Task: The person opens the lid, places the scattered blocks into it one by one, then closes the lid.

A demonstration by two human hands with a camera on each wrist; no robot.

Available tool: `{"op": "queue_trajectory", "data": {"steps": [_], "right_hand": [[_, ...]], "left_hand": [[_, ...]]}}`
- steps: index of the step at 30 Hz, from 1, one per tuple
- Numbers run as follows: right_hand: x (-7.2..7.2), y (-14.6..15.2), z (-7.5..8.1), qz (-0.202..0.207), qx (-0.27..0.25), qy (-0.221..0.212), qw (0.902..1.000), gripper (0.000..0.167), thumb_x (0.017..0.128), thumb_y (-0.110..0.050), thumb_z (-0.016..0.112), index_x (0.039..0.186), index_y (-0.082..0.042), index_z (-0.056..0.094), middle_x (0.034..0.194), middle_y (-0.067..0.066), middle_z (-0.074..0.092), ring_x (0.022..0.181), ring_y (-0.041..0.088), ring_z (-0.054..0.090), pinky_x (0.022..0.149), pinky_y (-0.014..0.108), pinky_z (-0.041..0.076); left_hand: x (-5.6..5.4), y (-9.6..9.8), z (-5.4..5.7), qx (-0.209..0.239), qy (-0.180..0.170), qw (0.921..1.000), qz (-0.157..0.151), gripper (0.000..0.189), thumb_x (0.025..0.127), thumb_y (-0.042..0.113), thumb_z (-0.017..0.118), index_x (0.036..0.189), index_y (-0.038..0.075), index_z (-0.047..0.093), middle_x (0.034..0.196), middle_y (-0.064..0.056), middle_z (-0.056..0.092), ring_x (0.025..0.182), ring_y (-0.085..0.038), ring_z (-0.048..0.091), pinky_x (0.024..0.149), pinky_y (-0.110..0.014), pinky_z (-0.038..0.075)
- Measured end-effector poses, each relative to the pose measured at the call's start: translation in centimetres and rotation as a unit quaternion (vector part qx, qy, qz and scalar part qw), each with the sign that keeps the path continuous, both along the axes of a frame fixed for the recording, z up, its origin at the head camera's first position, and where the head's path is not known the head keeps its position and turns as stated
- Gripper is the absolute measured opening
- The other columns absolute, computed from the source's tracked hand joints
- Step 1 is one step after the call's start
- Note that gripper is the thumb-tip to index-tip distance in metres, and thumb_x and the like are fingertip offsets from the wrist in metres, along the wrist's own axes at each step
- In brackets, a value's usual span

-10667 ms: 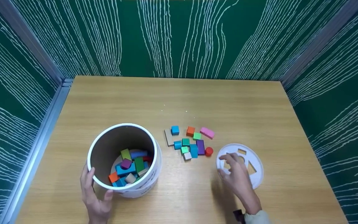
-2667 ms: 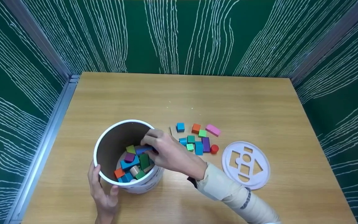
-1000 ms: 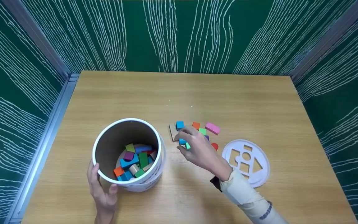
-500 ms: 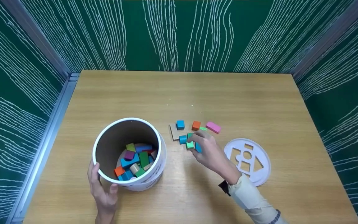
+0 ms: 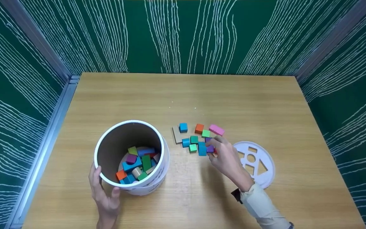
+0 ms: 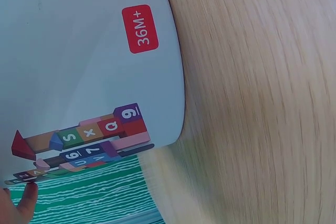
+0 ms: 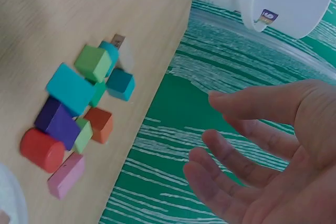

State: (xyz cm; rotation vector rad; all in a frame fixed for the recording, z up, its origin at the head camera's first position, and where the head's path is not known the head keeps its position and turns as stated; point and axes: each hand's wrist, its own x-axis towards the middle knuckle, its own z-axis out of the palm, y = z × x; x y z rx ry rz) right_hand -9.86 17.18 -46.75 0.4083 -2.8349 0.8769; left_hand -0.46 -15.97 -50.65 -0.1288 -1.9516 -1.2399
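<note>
My left hand (image 5: 105,198) rests against the near left side of a white bucket (image 5: 98,143), fingertips at its rim and thumb spread. In the left wrist view, fingers (image 6: 26,203) touch the printed wall. Coloured building blocks lie in the bucket. My right hand (image 5: 226,159) hovers, palm down, over the right side of a block group on the table, near a purple block (image 5: 209,149). A red cylinder (image 7: 42,149) is largely hidden beneath it in the head view. In the right wrist view, its fingers (image 7: 241,156) are spread and loosely bent, holding nothing.
Also in the group are a blue cube (image 5: 183,128), a beige plank (image 5: 177,135), an orange cube (image 5: 199,128) and a pink block (image 5: 216,129). A white lid (image 5: 267,178) with shaped holes lies under the right forearm's side. Green line-patterned walls surround the wooden table (image 5: 132,95).
My right hand has left the bucket and moved rightward across the blocks. A small beige cube is gone from the table group; a beige piece now shows at the bucket's right wall.
</note>
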Motion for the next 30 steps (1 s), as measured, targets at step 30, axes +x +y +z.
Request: {"op": "queue_trajectory", "data": {"steps": [30], "right_hand": [[-3.3,3.7,-6.2,-0.091,-0.004,-0.156,0.9836,0.039,0.071,0.012,0.068,0.109,0.002,0.066,0.106,0.019,0.055,0.086,0.028,0.055,0.074,0.039,0.054]], "left_hand": [[0.0,0.1,0.8,-0.003,0.001,1.0000,0.001,0.070,0.091,0.041,0.055,0.128,-0.016,0.037,0.137,-0.036,0.033,0.128,-0.029,0.036,0.105,-0.023,0.033]]}}
